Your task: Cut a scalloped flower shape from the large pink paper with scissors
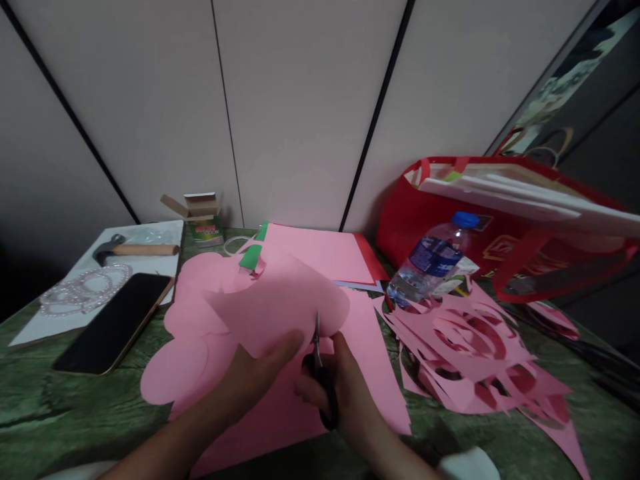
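Note:
My right hand (345,387) is closed round the black handles of a pair of scissors (323,383), whose blades point away from me. Between the blades runs the lower right edge of a pink paper sheet (290,293). My left hand (255,373) grips that sheet at its near edge, the thumb lying on top and the other fingers hidden beneath. Under both hands lies a stack of pink paper (370,353). Rounded pink cut-outs (175,370) overlap one another to the left of the sheet.
Pink paper scraps (470,347) are heaped at the right, by a water bottle (430,260) and a red bag (415,207). To the left are a phone (115,323), clear beads (83,290) and a hammer (140,249). A small opened box (205,227) stands near the wall.

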{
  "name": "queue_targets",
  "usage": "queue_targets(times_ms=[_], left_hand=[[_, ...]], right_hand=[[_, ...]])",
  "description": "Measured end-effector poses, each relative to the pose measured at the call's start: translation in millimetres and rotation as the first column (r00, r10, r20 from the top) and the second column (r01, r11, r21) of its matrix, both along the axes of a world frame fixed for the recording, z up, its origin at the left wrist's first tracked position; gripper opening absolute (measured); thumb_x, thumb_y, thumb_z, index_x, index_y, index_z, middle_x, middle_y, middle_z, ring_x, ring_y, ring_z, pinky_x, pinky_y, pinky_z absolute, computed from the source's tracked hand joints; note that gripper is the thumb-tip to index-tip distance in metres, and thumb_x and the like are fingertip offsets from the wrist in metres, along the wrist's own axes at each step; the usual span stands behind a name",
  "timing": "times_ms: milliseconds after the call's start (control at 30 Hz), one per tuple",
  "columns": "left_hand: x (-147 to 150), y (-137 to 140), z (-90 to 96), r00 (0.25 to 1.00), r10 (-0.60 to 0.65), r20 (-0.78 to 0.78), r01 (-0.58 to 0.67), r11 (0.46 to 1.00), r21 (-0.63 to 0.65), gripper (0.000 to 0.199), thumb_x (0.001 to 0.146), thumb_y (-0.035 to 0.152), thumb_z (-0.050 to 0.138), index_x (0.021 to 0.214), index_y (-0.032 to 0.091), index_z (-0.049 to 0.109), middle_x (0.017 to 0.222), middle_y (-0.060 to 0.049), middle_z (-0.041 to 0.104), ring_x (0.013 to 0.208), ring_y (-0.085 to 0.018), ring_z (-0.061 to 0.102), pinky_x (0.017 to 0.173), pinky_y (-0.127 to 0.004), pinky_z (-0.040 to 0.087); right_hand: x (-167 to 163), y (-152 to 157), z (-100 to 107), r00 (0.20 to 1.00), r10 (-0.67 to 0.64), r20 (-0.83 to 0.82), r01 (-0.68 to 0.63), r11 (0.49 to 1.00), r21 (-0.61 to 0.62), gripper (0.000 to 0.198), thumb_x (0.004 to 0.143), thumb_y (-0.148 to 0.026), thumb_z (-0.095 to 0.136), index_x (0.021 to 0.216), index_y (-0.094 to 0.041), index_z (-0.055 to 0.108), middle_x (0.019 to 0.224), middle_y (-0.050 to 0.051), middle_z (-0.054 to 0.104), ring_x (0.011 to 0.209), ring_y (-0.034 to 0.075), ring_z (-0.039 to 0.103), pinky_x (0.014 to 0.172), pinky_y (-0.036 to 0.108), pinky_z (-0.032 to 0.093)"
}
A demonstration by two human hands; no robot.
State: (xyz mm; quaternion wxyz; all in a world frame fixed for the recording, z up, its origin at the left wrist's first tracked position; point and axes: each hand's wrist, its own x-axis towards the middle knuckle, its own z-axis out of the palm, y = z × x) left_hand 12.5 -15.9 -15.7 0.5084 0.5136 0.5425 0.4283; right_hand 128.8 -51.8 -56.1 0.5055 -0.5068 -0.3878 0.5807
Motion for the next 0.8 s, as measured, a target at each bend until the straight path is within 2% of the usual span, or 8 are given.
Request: queue_targets(times_ms=[67, 167, 267, 400, 567, 800], left_hand=[[0, -1, -2.1, 1.0, -0.002, 0.005, 0.002, 1.0, 0.007, 0.023, 0.065, 0.033, 0.062, 0.084, 0.021, 0.064, 0.086, -0.007, 0.07, 0.096, -0.027, 0.058, 0.081, -0.038, 0.047], [0, -1, -0.6, 1.0, -0.027, 0.013, 0.027, 1.0, -0.012, 0.027, 0.065, 0.033, 0.061, 0.088, 0.02, 0.062, 0.089, -0.008, 0.07, 0.094, -0.027, 0.06, 0.079, -0.039, 0.048], [-1, -1, 5.2, 0.996, -0.086, 0.015, 0.087, 0.996, -0.014, 0.025, 0.068, 0.031, 0.059, 0.09, 0.02, 0.062, 0.086, -0.007, 0.071, 0.089, -0.026, 0.062, 0.077, -0.037, 0.05], [-3, -1, 9.3, 0.989, -0.146, 0.018, 0.146, 0.989, -0.013, 0.025, 0.069, 0.029, 0.06, 0.092, 0.02, 0.062, 0.088, -0.007, 0.071, 0.089, -0.025, 0.062, 0.076, -0.034, 0.05], [0, -2, 5.2, 0.998, -0.054, -0.025, 0.054, 0.999, 0.002, 0.029, 0.068, 0.03, 0.058, 0.094, 0.018, 0.061, 0.088, -0.008, 0.071, 0.09, -0.026, 0.062, 0.075, -0.035, 0.051], [1, -1, 5.0, 0.997, -0.076, -0.008, 0.076, 0.997, 0.015, 0.03, 0.069, 0.031, 0.057, 0.097, 0.02, 0.06, 0.088, -0.006, 0.071, 0.09, -0.024, 0.062, 0.076, -0.034, 0.05]], right_hand=[[2, 0, 2, 1.0, 0.007, -0.029, -0.007, 1.0, 0.011, 0.049, 0.058, -0.037, 0.073, 0.09, -0.022, 0.039, 0.055, -0.008, 0.046, 0.046, 0.01, 0.045, 0.04, 0.019, 0.033], [3, -1, 4, 0.999, 0.016, -0.033, -0.015, 0.999, 0.038, 0.052, 0.053, -0.029, 0.078, 0.086, -0.023, 0.038, 0.061, -0.006, 0.05, 0.052, 0.01, 0.045, 0.044, 0.02, 0.035], [4, -1, 5, 0.999, 0.025, -0.044, -0.024, 0.999, 0.021, 0.047, 0.057, -0.029, 0.075, 0.085, -0.023, 0.037, 0.061, -0.006, 0.049, 0.052, 0.01, 0.044, 0.044, 0.02, 0.034], [4, -2, 7, 0.999, 0.024, -0.029, -0.022, 0.996, 0.084, 0.05, 0.057, -0.027, 0.075, 0.083, -0.024, 0.032, 0.062, -0.006, 0.049, 0.055, 0.011, 0.046, 0.047, 0.02, 0.034], [4, -3, 5, 1.0, 0.027, -0.008, -0.027, 0.997, 0.067, 0.052, 0.058, -0.026, 0.075, 0.08, -0.024, 0.028, 0.064, -0.006, 0.05, 0.058, 0.011, 0.047, 0.048, 0.019, 0.035], [5, -3, 5, 0.999, 0.034, 0.031, -0.036, 0.996, 0.08, 0.051, 0.058, -0.027, 0.074, 0.081, -0.024, 0.028, 0.062, -0.006, 0.047, 0.055, 0.011, 0.044, 0.046, 0.021, 0.034]])
